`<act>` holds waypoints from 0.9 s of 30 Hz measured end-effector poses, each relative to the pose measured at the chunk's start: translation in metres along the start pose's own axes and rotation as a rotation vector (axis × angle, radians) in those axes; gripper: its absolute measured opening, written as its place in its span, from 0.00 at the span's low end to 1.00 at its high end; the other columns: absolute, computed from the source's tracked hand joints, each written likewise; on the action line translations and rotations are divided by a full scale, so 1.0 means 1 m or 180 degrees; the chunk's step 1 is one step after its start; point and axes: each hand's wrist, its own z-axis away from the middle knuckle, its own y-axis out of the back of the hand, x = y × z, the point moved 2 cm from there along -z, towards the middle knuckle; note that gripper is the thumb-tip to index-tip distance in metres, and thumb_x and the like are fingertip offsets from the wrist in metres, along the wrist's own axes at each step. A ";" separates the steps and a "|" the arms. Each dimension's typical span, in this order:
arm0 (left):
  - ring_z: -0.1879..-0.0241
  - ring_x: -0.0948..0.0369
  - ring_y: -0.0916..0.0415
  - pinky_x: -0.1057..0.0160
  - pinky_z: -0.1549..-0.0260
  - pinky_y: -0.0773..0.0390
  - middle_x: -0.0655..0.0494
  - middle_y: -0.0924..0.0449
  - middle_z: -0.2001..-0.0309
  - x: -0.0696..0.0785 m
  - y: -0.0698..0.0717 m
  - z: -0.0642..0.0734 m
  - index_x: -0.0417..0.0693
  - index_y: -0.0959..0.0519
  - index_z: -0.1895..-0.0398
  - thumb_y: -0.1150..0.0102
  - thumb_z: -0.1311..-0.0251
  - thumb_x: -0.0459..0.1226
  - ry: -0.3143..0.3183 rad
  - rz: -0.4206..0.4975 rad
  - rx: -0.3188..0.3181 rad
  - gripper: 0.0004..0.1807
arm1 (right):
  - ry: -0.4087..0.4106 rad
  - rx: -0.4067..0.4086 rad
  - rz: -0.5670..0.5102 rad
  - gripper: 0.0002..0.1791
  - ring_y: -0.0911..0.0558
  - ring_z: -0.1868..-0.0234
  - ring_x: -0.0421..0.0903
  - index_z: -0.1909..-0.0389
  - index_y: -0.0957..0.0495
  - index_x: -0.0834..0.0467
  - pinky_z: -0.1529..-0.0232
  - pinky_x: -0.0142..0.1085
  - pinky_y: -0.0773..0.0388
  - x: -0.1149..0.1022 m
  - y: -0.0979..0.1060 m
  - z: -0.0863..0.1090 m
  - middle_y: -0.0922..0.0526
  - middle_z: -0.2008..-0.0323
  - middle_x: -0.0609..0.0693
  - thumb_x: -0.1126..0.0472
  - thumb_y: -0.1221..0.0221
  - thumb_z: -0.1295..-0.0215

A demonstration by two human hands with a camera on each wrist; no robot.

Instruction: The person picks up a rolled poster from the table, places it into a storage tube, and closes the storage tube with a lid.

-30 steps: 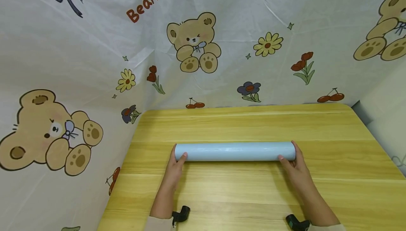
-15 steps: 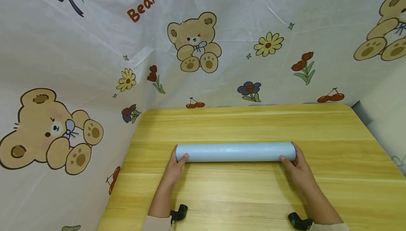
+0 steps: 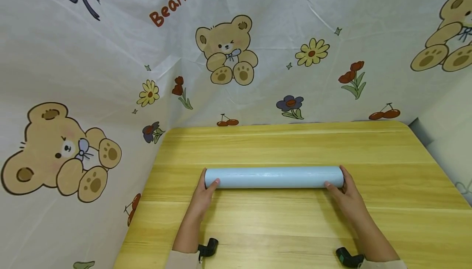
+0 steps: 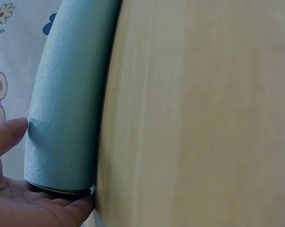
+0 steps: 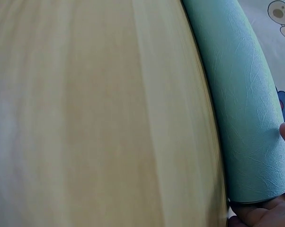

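A light blue roll (image 3: 274, 177) with a creased, leather-like surface lies crosswise over the middle of the wooden table (image 3: 273, 224). My left hand (image 3: 202, 198) holds its left end, thumb on the near side and fingers at the end. At the other end my right hand (image 3: 346, 199) grips it in much the same way. In the left wrist view, fingers of the left hand (image 4: 38, 208) curl against the roll's dark-edged end. The right wrist view shows only part of the right hand (image 5: 270, 213), with the thumb touching the roll's side.
Behind the table hangs a pale cloth (image 3: 265, 23) printed with bears, flowers and cherries; it also runs down the left side. A white surface (image 3: 450, 146) is beyond the table's right edge. Black devices are worn at the left wrist (image 3: 209, 247) and right wrist (image 3: 348, 258).
The roll and both hands have shifted very slightly, the left end a touch to the right. The hold on both ends is the same.
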 end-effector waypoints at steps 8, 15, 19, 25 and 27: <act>0.19 0.41 0.63 0.37 0.23 0.53 0.41 0.64 0.18 0.001 0.001 0.000 0.58 0.65 0.17 0.44 0.30 0.56 0.0031 0.0054 0.0018 0.51 | -0.0098 0.0005 0.0018 0.53 0.63 0.19 0.62 0.19 0.77 0.47 0.20 0.56 0.60 0.000 0.000 -0.002 0.67 0.18 0.60 0.41 0.46 0.25; 0.18 0.44 0.65 0.39 0.22 0.55 0.46 0.65 0.17 0.002 0.005 0.001 0.56 0.65 0.17 0.43 0.30 0.55 0.0024 0.0139 0.0030 0.51 | -0.0146 0.0152 0.0166 0.52 0.56 0.19 0.61 0.18 0.72 0.48 0.29 0.17 0.49 -0.006 0.001 0.001 0.63 0.18 0.58 0.39 0.47 0.26; 0.18 0.45 0.67 0.40 0.22 0.57 0.47 0.67 0.17 0.006 0.009 0.003 0.53 0.65 0.17 0.44 0.29 0.54 -0.0038 0.0209 0.0008 0.51 | -0.0097 0.0203 0.0186 0.51 0.55 0.19 0.62 0.18 0.71 0.50 0.36 0.09 0.48 -0.010 0.003 0.002 0.62 0.18 0.60 0.38 0.49 0.25; 0.18 0.46 0.66 0.37 0.23 0.55 0.54 0.65 0.17 0.014 0.019 0.008 0.58 0.63 0.17 0.45 0.29 0.55 -0.0066 0.0165 0.0103 0.49 | 0.0041 0.0358 0.0220 0.49 0.47 0.21 0.65 0.17 0.66 0.50 0.46 0.07 0.40 -0.014 0.010 0.003 0.55 0.19 0.60 0.38 0.49 0.25; 0.18 0.43 0.64 0.36 0.24 0.52 0.55 0.64 0.17 0.018 0.023 0.009 0.57 0.62 0.17 0.45 0.29 0.55 -0.0116 0.0113 0.0128 0.48 | 0.0087 0.0401 0.0270 0.46 0.46 0.22 0.65 0.17 0.63 0.48 0.49 0.08 0.38 -0.016 0.014 0.003 0.53 0.18 0.58 0.37 0.50 0.25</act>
